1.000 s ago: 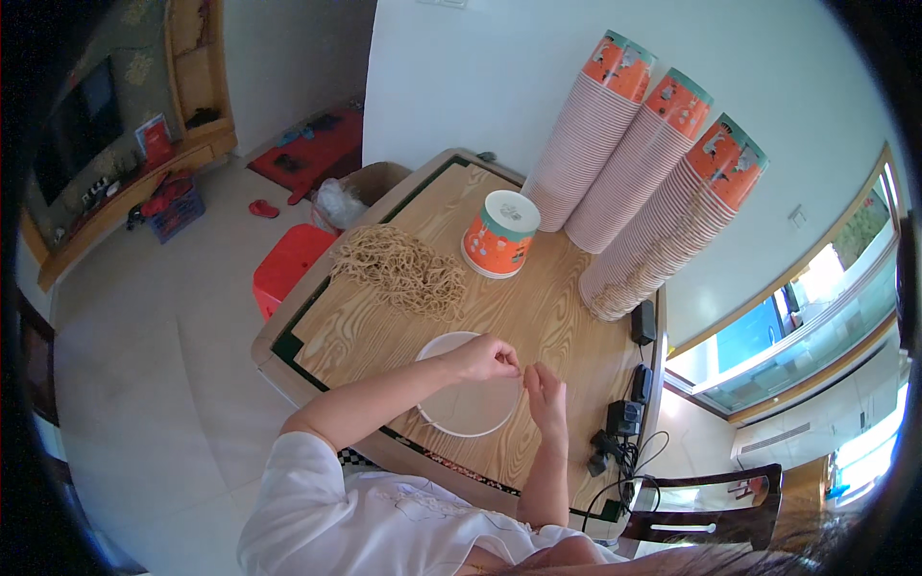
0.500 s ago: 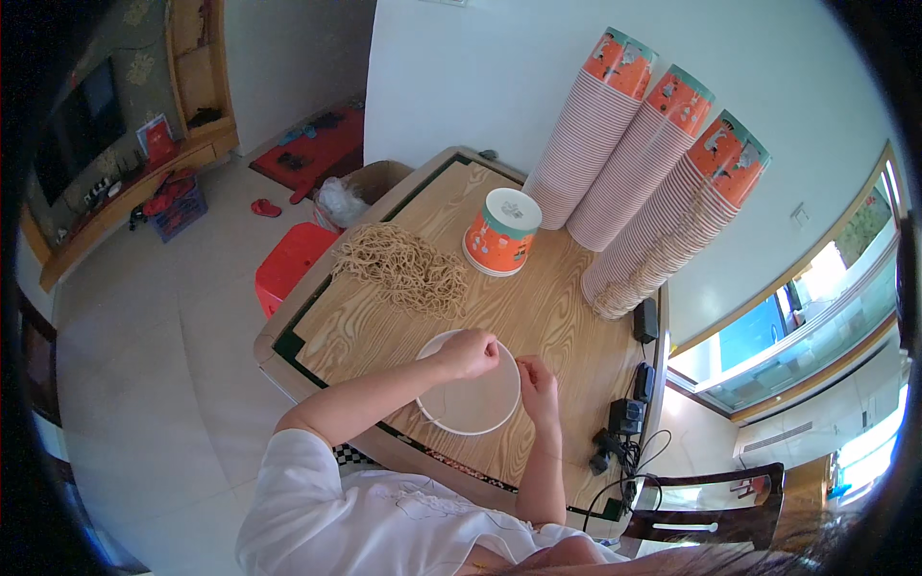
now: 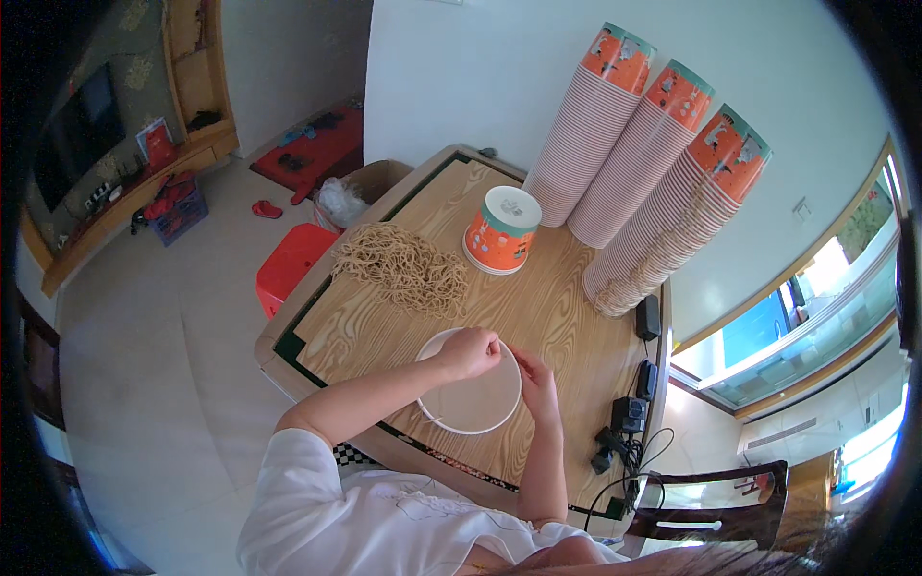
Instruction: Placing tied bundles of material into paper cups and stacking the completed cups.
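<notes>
A white-lined paper bucket [image 3: 471, 408] stands mouth up near the table's front edge. My left hand [image 3: 471, 353] is closed in a fist over its far rim; whatever the fingers hold is hidden. At the right side, my right hand [image 3: 536, 382] is closed with thumb and fingers pinching the bucket's rim. A thin pale strand shows at the rim's left side. Beyond my left hand lies a loose heap of tan cords [image 3: 403, 271]. To its right, an orange and green paper bucket [image 3: 501, 230] stands upside down.
Three tall leaning stacks of nested paper buckets [image 3: 588, 134] stand against the wall. Several black power adapters with tangled cables [image 3: 629, 427] lie along the table's right edge, near a dark chair [image 3: 720, 518]. A red stool [image 3: 291, 264] stands left of the wooden table [image 3: 331, 331].
My right fingers have shifted slightly up and left along the bucket's rim, closer to my left fist. The left hand has barely moved.
</notes>
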A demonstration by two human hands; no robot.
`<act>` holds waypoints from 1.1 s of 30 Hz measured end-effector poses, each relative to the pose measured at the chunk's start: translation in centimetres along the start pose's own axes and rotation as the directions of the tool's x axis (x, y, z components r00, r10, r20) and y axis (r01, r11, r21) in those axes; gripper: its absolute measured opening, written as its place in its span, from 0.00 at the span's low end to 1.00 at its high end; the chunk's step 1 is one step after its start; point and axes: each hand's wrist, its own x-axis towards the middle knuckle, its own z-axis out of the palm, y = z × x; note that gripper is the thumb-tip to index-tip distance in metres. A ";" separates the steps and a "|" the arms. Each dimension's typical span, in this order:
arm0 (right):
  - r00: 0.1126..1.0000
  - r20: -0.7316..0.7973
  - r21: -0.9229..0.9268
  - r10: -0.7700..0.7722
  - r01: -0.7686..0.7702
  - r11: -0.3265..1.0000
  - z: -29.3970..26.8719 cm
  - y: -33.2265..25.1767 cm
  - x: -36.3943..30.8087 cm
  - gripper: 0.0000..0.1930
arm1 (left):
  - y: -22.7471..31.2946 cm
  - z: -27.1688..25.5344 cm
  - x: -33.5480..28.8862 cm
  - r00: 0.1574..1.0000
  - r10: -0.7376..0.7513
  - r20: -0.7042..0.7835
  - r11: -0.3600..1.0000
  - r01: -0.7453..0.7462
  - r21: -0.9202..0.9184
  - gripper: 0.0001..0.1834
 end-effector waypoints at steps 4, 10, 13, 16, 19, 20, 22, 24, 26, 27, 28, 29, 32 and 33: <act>0.999 -0.001 -0.003 0.049 -0.049 0.999 -0.4 0.8 0.3 0.10 | 0.1 0.0 0.0 1.000 0.003 0.009 1.000 -0.003 0.007 0.08; 0.994 -0.006 -0.003 0.105 -0.105 0.994 0.3 -0.4 0.4 0.05 | 1.3 -0.5 -0.9 0.998 0.057 0.006 0.995 -0.058 0.087 0.06; 0.997 -0.035 -0.028 0.075 -0.076 0.997 0.8 -1.3 0.1 0.04 | 2.1 -1.0 -1.6 0.929 0.307 -0.205 0.909 -0.222 0.353 0.05; 0.999 -0.029 -0.079 0.037 -0.039 0.996 0.9 -1.4 -0.3 0.04 | 2.0 -2.0 -1.6 0.931 0.350 -0.101 0.852 -0.271 0.448 0.05; 0.997 -0.025 -0.035 0.067 -0.068 0.997 0.6 -1.5 -1.2 0.04 | 2.1 -2.7 -2.0 0.945 0.327 0.017 0.828 -0.295 0.476 0.05; 0.993 -0.045 0.026 0.106 -0.105 0.994 0.4 -1.6 -1.6 0.03 | 2.3 -2.8 -2.2 0.958 0.278 0.075 0.834 -0.279 0.475 0.05; 0.986 -0.033 0.173 0.166 -0.158 0.972 0.2 -3.0 -2.2 0.03 | 2.7 -3.1 -2.8 0.963 0.223 0.148 0.843 -0.267 0.467 0.06; 0.992 0.020 0.153 0.123 -0.125 0.980 -0.1 -3.4 -2.4 0.03 | 2.6 -3.2 -3.4 0.952 0.167 0.256 0.882 -0.260 0.393 0.09; 0.987 0.054 0.167 0.152 -0.159 0.973 0.0 -4.2 -3.0 0.03 | 2.5 -3.3 -4.0 0.935 0.161 0.317 0.938 -0.244 0.244 0.09; 0.981 0.100 0.180 0.164 -0.180 0.967 0.3 -4.4 -3.2 0.03 | 2.2 -3.4 -4.3 0.919 0.160 0.360 0.972 -0.210 0.104 0.08; 0.980 0.101 0.178 0.173 -0.189 0.966 0.7 -4.2 -3.2 0.03 | 1.5 -3.3 -4.3 0.918 0.158 0.362 0.974 -0.206 0.097 0.08; 0.973 0.137 0.212 0.187 -0.213 0.954 1.1 -3.9 -3.1 0.02 | 0.4 -2.9 -4.1 0.889 0.193 0.415 0.978 -0.142 -0.150 0.08; 0.946 0.170 0.242 0.275 -0.311 0.919 1.4 -2.8 -3.7 0.02 | -1.2 -1.6 -4.0 0.854 0.196 0.481 0.829 0.118 -0.547 0.06; 0.922 0.179 0.250 0.344 -0.381 0.890 1.6 -2.6 -3.9 0.02 | -1.6 -1.1 -4.3 0.843 0.144 0.518 0.689 0.291 -0.664 0.04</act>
